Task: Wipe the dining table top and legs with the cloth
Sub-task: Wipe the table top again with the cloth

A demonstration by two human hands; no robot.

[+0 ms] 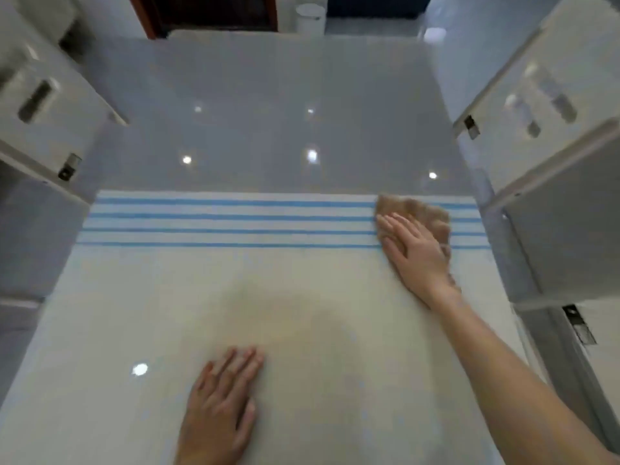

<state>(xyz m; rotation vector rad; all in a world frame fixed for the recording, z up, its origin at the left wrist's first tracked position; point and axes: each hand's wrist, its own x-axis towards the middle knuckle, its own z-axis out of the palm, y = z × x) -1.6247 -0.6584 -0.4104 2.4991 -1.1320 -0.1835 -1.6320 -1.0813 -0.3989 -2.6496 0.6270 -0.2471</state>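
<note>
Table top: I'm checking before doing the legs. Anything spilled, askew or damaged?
Nothing stands out. The striped cream area looks flat and straight; the right hand presses the cloth on it, the left hand rests flat. Bright spots look like lamp reflections.
</note>
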